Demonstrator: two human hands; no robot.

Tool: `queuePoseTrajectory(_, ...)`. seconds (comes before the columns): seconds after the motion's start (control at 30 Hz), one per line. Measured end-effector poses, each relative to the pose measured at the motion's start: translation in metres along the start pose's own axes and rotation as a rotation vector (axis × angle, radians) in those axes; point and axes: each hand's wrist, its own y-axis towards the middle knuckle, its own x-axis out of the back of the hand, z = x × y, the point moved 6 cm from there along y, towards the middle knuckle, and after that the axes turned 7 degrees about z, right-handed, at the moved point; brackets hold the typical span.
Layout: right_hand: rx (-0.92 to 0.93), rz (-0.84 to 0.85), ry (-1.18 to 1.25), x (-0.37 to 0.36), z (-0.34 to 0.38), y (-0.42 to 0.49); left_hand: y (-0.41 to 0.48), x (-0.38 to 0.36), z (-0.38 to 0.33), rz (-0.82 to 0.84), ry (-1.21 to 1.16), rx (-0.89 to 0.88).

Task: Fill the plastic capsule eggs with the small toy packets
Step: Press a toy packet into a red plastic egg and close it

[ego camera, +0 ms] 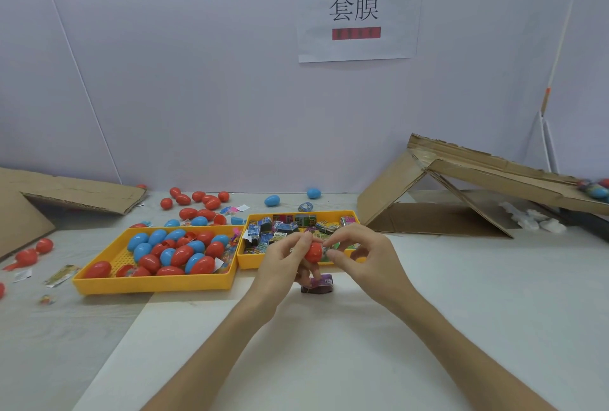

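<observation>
While both stocks sit side by side within reach, yellow tray of eggs (pixel 99 282) left, packet tray (pixel 242 260) right, left hand (pixel 280 265) pinches red capsule egg (pixel 313 252) above the table; right hand (pixel 365 259) fingertips close at its open side, probably pressing a packet in; purple packet (pixel 318 285) waits below, likely next

A white sheet (pixel 357 8) on the wall reads "套膜" in black. Two red strips on it are blurred; packet print is too small to read.
</observation>
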Motion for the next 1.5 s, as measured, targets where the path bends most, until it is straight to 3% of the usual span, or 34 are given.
queuePoseTrajectory(1.13,0.031,-0.010,-0.001,-0.0023,-0.0009,0.0000,0.0025,0.0027,0.0053,-0.013,0.059,-0.019)
queuePoseTrajectory(1.5,0.055,-0.012,-0.033,-0.0073,-0.0032,-0.0026,-0.0021,0.0014,0.0073,-0.086,0.129,-0.008)
